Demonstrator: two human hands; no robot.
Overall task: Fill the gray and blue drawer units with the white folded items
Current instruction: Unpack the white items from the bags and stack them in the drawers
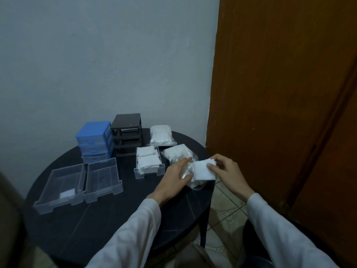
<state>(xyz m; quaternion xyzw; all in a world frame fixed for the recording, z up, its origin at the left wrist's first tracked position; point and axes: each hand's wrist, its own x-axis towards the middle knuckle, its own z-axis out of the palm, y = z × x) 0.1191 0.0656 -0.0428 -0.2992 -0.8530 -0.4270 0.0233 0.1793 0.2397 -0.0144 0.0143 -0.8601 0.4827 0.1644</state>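
Observation:
My right hand (pixel 225 169) pinches a white folded item (pixel 203 170) at the table's right edge. My left hand (pixel 176 176) holds the clear plastic bag (pixel 178 154) of white items that lies under it. Just left, a clear drawer (pixel 139 174) holds several white folded items. Two more clear drawers lie at the front left: one (pixel 58 187) has a single white item in its corner, the other (pixel 103 177) holds none. The blue drawer unit (pixel 94 136) and the dark gray drawer frame (pixel 127 130) stand at the back of the table.
A second sealed bag of white items (pixel 161 135) lies at the back right of the round black table (pixel 116 219). A wooden door (pixel 280 93) stands to the right, a pale wall behind. Tiled floor (pixel 226 206) shows past the table's right edge.

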